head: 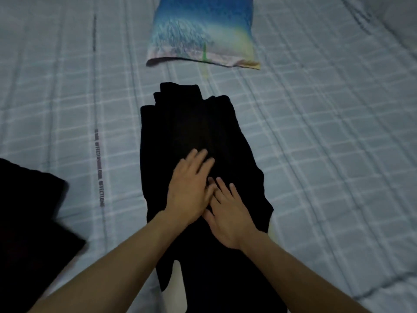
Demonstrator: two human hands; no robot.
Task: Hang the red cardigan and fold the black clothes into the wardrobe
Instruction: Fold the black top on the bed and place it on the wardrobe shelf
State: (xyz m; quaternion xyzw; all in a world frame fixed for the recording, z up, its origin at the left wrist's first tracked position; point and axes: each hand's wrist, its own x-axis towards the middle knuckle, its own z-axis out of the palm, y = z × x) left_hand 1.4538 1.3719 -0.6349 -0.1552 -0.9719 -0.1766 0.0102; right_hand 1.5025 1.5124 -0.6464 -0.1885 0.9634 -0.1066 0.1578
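Observation:
A black garment (191,123) lies lengthwise on the bed in the middle of the head view, partly folded with several layers at its far end. My left hand (189,188) rests flat on it, palm down, fingers spread and slightly blurred. My right hand (228,215) lies flat beside it, its fingers touching the left hand's edge. Neither hand grips the cloth. A second piece of black clothing (31,213) sits at the left edge. No red cardigan or wardrobe is in view.
The bed is covered by a pale blue checked sheet (327,132). A blue and green patterned pillow (203,30) lies at the far end. A printed stripe (99,168) runs down the sheet left of the garment.

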